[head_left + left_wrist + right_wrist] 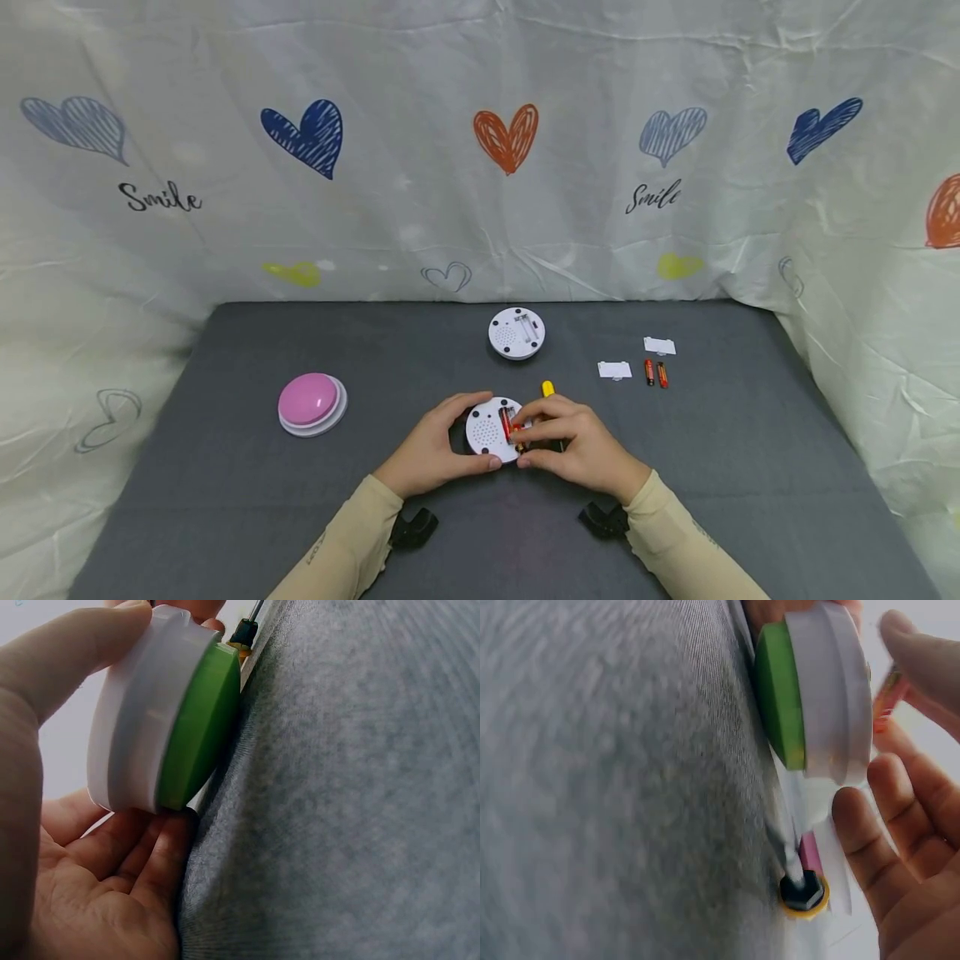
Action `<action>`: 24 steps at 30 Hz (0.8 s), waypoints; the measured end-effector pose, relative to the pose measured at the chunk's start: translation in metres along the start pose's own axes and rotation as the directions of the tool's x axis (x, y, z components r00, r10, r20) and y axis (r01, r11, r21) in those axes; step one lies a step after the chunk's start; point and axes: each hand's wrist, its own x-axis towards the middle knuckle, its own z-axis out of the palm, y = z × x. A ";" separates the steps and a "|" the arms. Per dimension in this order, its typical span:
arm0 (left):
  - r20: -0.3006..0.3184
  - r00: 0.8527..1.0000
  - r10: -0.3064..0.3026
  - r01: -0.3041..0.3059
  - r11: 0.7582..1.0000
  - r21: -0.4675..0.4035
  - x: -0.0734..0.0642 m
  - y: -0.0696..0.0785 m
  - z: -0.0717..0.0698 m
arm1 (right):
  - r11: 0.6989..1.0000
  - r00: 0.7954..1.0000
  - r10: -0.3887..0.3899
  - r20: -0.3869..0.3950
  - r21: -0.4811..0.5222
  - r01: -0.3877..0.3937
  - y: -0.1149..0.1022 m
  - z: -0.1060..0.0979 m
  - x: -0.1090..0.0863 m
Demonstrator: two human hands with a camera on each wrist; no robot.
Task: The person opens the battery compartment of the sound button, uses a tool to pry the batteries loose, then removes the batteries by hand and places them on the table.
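Note:
My left hand [435,450] grips a round white push-button device [485,428] between thumb and fingers. It lies face down, its green dome [202,727] against the cloth, as the left wrist view shows. One red battery [506,423] is in the open compartment on its upturned base. With thumb and fingers, my right hand [581,442] pinches another red battery [889,697] over that compartment; the fingers partly hide it in the head view. Beside the right hand lies a screwdriver with a yellow handle end [548,388], mostly hidden.
Behind the hands sits a second white device [516,333], base up with its compartment open. A pink-domed button [307,400] stands at left. To the right lie two white covers [615,370] and two loose red batteries [656,373] on the grey cloth [750,442].

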 end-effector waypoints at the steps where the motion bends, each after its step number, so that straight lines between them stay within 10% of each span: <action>1: 0.001 1.000 -0.003 0.003 1.000 -0.001 0.000 0.000 0.000 | 1.000 1.000 0.015 -0.007 0.023 -0.014 0.000 -0.001 -0.001; 11: -0.004 1.000 -0.010 0.010 1.000 0.008 0.001 0.000 0.000 | 0.974 0.964 0.226 -0.144 0.054 -0.220 0.008 -0.027 -0.015; 24: -0.007 1.000 -0.016 0.017 1.000 0.018 0.001 0.000 0.000 | 0.930 0.913 0.312 -0.264 -0.110 -0.350 0.031 -0.075 -0.056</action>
